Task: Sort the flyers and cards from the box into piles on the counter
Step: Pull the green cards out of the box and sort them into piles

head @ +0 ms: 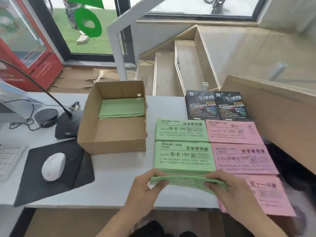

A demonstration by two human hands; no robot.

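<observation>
Head view, looking down on a pale grey counter (116, 175). I see my left hand (145, 190) and right hand (234, 194) both clamped on one stack of green flyers (186, 182), one hand at each end, held just above the counter's near edge.

Beyond the held stack lie two piles of green flyers, a near one (183, 155) and a far one (181, 130), edge to edge. Three pink piles sit to their right: far (232, 132), middle (244, 159) and near (266, 194), the last partly under my right hand. Behind these, two stacks of dark printed flyers (217, 106) lie side by side.

Left of the piles stands an open cardboard box (111, 141) with a low stack of green sheets (122, 107) against its far wall. Further left: a gooseneck microphone base (67, 124), a round black puck (46, 117), a white mouse (53, 165) on a black mouse pad (34, 183), and a keyboard's edge (8, 159).

Background: steps (171, 65), a red drinks cooler (25, 48), flattened cardboard (77, 79) on the floor, and glazing onto green turf (95, 41).
</observation>
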